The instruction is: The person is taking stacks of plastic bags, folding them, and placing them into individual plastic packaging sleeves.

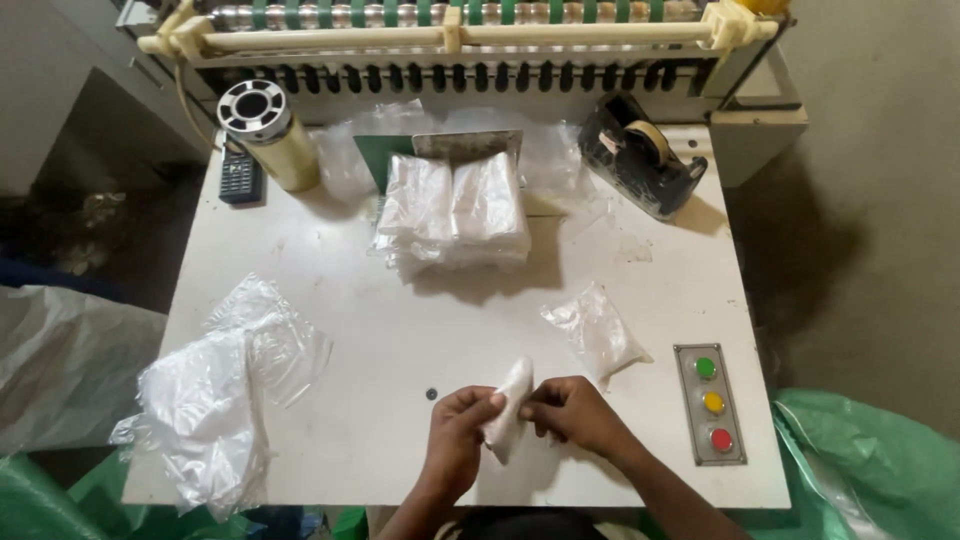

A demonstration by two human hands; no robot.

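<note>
Item: white tabletop [400, 330] with plastic bags, both hands at work on one folded bag.

From the left we list: a loose heap of clear crumpled plastic bags [215, 400] at the tabletop's left edge; a cream cylindrical spool with a black-and-silver cap [268, 130] at the rear; a neat stack of folded clear plastic bags [455, 210] at the centre rear. Near the front edge we see our left hand [455, 435] and right hand [570, 410] closed together on a small folded white plastic bag [508, 405], pinched between the fingertips above the tabletop. Rightward lie a single clear bag [598, 330], a black tape dispenser [640, 155] and a grey panel with green, yellow and red buttons [711, 405].
</note>
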